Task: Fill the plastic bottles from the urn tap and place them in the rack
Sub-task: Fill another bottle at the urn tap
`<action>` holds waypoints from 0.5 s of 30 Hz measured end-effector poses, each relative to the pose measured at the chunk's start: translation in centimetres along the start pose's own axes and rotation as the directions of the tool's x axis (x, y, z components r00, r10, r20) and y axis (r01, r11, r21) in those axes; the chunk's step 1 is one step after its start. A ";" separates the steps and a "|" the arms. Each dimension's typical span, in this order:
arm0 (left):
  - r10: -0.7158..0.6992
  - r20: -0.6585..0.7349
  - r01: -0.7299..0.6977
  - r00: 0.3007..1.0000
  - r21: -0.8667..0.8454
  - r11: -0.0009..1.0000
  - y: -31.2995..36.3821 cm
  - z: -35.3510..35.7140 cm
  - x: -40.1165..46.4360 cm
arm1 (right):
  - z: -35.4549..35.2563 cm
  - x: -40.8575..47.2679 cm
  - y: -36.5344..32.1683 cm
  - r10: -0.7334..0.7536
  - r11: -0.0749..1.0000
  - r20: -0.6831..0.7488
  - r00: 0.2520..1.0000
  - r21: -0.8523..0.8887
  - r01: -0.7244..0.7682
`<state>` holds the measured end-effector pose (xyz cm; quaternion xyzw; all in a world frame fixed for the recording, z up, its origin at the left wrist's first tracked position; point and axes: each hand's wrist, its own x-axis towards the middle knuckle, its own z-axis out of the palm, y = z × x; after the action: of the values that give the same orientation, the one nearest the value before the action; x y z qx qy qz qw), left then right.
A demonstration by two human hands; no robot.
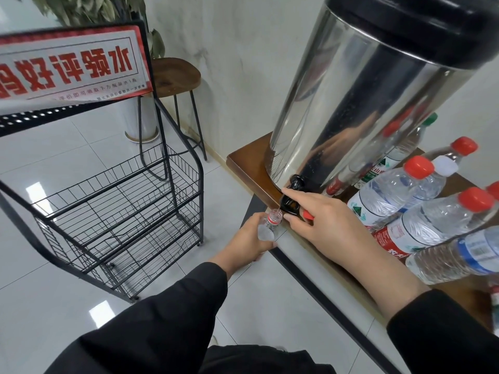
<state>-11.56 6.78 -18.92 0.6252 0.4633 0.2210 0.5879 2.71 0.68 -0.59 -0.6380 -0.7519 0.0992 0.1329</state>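
A tall steel urn [337, 103] with a black lid stands on a wooden table [248, 168]. Its black tap [293, 194] juts over the table's edge. My left hand [248, 242] grips an uncapped clear plastic bottle [270, 225] upright, its mouth right under the spout. My right hand [321, 225] is at the tap, index finger stretched along the top, thumb below, and a red cap [308, 214] is tucked in its fingers. The black wire rack [121, 211] stands on the floor to the left, its shelves bare.
Several capped bottles [405, 190] with red, white and green caps stand and lie on the table right of the urn. A red-and-white sign [67, 66] tops the rack. A wooden stool [175, 76] and a potted plant [140, 125] stand behind it on the tiled floor.
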 end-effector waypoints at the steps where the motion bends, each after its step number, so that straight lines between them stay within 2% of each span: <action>1: -0.001 0.000 0.001 1.000 0.003 1.000 0.1 0.0 0.0 | 0.0 0.0 0.0 0.000 1.000 -0.004 1.000 0.000 0.000; 15: 0.003 -0.006 -0.003 1.000 0.024 1.000 0.3 -0.1 -0.2 | 0.1 0.1 -0.2 0.009 1.000 -0.001 1.000 -0.004 -0.009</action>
<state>-11.64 6.72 -18.61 0.6323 0.4668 0.2181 0.5786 2.48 0.74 -0.61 -0.6418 -0.7491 0.0981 0.1315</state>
